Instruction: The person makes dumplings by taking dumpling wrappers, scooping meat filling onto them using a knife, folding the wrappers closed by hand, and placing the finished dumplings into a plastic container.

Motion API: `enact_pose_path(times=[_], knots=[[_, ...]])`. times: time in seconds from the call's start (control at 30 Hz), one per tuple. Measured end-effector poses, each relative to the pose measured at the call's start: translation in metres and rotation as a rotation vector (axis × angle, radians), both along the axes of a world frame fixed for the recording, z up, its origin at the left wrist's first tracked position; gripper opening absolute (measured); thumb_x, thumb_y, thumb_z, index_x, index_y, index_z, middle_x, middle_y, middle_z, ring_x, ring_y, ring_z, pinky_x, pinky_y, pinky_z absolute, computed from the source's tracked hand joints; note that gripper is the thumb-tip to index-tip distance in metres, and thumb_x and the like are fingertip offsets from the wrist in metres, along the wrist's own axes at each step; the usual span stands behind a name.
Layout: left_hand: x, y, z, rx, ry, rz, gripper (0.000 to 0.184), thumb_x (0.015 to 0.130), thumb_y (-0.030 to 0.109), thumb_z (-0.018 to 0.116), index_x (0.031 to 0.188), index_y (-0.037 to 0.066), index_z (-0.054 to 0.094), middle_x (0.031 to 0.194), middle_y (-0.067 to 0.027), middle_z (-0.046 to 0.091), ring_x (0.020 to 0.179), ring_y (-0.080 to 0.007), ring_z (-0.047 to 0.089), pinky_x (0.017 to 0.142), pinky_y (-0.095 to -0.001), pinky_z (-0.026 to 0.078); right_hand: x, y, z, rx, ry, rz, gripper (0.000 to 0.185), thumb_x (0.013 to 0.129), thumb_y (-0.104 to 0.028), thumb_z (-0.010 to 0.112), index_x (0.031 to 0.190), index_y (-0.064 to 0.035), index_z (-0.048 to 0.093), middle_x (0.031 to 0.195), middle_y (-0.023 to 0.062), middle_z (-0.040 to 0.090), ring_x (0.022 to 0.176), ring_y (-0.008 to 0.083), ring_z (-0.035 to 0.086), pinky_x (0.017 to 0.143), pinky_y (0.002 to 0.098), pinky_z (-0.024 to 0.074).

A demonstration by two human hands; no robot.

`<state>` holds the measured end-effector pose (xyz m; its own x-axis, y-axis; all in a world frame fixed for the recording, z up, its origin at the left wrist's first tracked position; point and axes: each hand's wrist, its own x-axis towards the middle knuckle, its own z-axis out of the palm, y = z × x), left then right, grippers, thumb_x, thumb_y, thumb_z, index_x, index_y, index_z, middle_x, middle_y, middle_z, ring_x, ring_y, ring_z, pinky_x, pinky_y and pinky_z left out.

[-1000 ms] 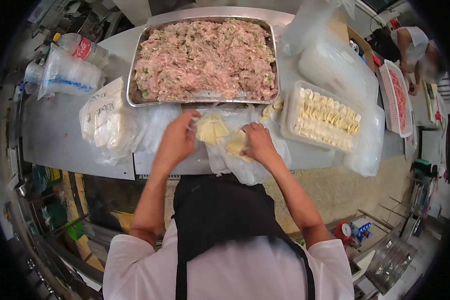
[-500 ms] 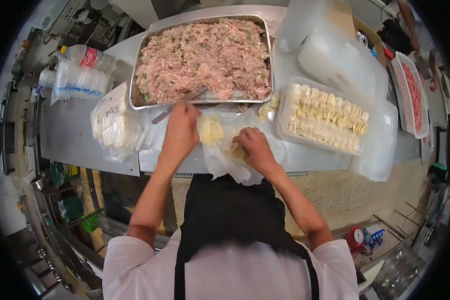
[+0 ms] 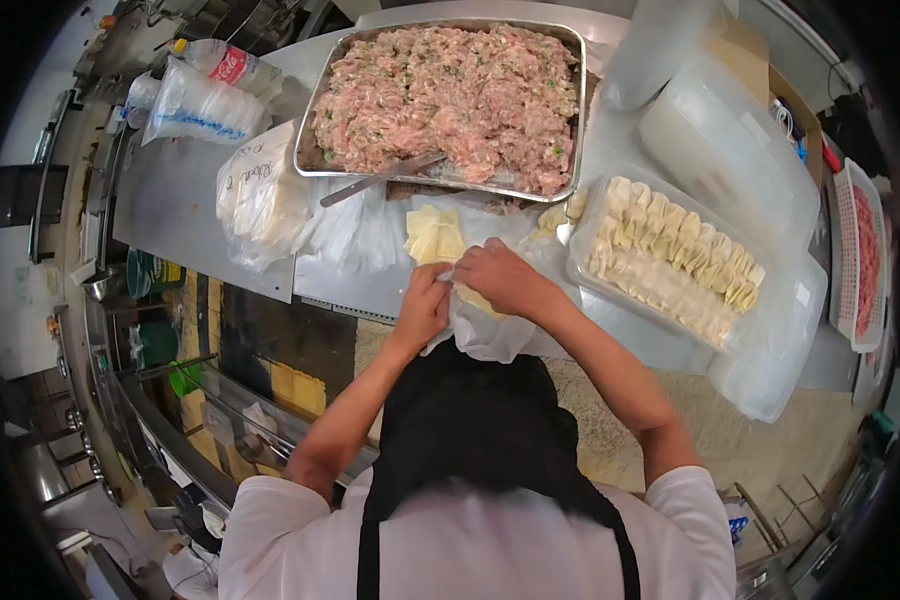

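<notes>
My left hand (image 3: 427, 307) and my right hand (image 3: 498, 279) meet in front of my apron, both with fingers closed. A pale yellow dumpling wrapper (image 3: 478, 301) shows under my right hand, over a crumpled clear plastic sheet (image 3: 491, 340). The spot where the fingertips meet is mostly hidden, and what my left fingers pinch is unclear. Just beyond them lies a small stack of square yellow wrappers (image 3: 433, 235). Behind it stands a metal tray (image 3: 310, 160) heaped with minced meat filling (image 3: 450, 95). A spreading knife (image 3: 355, 189) rests across the tray's near rim.
To the right, a clear plastic container (image 3: 582, 262) holds rows of folded dumplings (image 3: 670, 240), with a few more beside it. Plastic lids (image 3: 730, 160) lie behind. A white basket (image 3: 840, 310) of meat stands far right. Bagged wrappers (image 3: 260, 200) and a bottle (image 3: 228, 66) are left.
My left hand has come away from the knife and tray edge, down and right to meet my right hand. The knife stays on the rim. The whole view has shifted.
</notes>
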<state>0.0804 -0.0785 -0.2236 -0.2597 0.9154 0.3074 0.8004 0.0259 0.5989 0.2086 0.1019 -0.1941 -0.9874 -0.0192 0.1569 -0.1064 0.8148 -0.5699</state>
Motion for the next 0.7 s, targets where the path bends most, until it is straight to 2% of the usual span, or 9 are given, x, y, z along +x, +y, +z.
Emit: enact_pose_path(times=[0.03,0.1,0.17,0.4,0.5,0.57,0.63,0.7], knots=[[-0.002,-0.004,0.0,0.033,0.04,-0.041,0.027,0.074,-0.011,0.063,0.099,-0.002,0.065,0.118,-0.0191,0.06,0.105,-0.039,0.058,0.084,-0.0427,0.05,-0.004,0.0,-0.002,0.04,-0.039,0.042,0.032,0.075,0.002,0.064,0.105,-0.0094,0.068,0.111,0.0053,0.064,0.11,0.0253,0.057,0.088,0.0406,0.0411],[-0.009,-0.011,0.001,0.022,0.081,-0.078,0.028,0.072,-0.011,0.062,0.098,-0.001,0.065,0.119,-0.0186,0.06,0.105,-0.0387,0.058,0.084,-0.043,0.05,-0.007,0.003,-0.004,0.083,-0.08,0.089,0.031,0.076,0.002,0.065,0.104,-0.0104,0.069,0.108,0.0045,0.064,0.11,0.0245,0.057,0.087,0.0406,0.0413],[-0.01,-0.019,0.002,0.002,0.118,-0.106,0.029,0.071,-0.01,0.062,0.098,-0.001,0.066,0.119,-0.0181,0.06,0.105,-0.0383,0.058,0.084,-0.0433,0.049,-0.011,0.003,-0.002,0.21,-0.062,0.118,0.021,0.08,-0.004,0.064,0.097,-0.0127,0.071,0.094,0.0061,0.062,0.103,0.0264,0.059,0.085,0.0419,0.0421],[0.012,-0.013,0.035,-0.108,-0.004,-0.052,0.035,0.071,0.0,0.069,0.105,0.004,0.063,0.116,-0.0137,0.058,0.11,-0.0343,0.055,0.093,-0.0451,0.041,-0.014,0.014,0.014,0.176,-0.206,0.192,0.015,0.082,-0.004,0.063,0.09,-0.0118,0.073,0.096,0.0052,0.062,0.102,0.0257,0.058,0.085,0.0419,0.0425],[0.019,-0.022,0.02,-0.08,-0.003,-0.059,0.036,0.072,0.004,0.074,0.106,0.005,0.063,0.116,-0.0128,0.057,0.111,-0.0338,0.054,0.094,-0.0452,0.04,-0.015,0.013,0.02,0.245,-0.282,0.251,0.018,0.082,-0.004,0.063,0.095,-0.0129,0.072,0.099,0.0041,0.062,0.104,0.0238,0.058,0.085,0.042,0.0428],[0.016,-0.029,0.007,-0.037,0.009,-0.046,0.035,0.072,0.006,0.076,0.106,0.006,0.064,0.116,-0.0124,0.058,0.112,-0.0339,0.054,0.094,-0.0452,0.041,-0.015,0.008,0.019,0.216,-0.202,0.211,0.023,0.082,-0.004,0.063,0.102,-0.0141,0.069,0.099,0.0027,0.062,0.106,0.0221,0.057,0.085,0.0418,0.0429],[0.017,-0.032,0.006,0.017,-0.006,-0.037,0.027,0.072,0.009,0.075,0.096,0.004,0.065,0.114,-0.0129,0.058,0.114,-0.0331,0.054,0.095,-0.0456,0.041,-0.017,0.005,0.015,0.259,-0.223,0.235,0.026,0.08,-0.005,0.064,0.104,-0.0145,0.068,0.1,0.0015,0.062,0.107,0.022,0.057,0.085,0.0417,0.0429],[0.015,-0.033,0.005,0.053,-0.02,-0.041,0.027,0.072,0.009,0.076,0.096,0.004,0.066,0.114,-0.0128,0.059,0.114,-0.0332,0.054,0.095,-0.0454,0.041,-0.025,0.006,0.018,0.313,-0.24,0.272,0.029,0.079,-0.005,0.065,0.107,-0.0149,0.067,0.101,0.0004,0.062,0.107,0.0218,0.057,0.085,0.0417,0.0429]])
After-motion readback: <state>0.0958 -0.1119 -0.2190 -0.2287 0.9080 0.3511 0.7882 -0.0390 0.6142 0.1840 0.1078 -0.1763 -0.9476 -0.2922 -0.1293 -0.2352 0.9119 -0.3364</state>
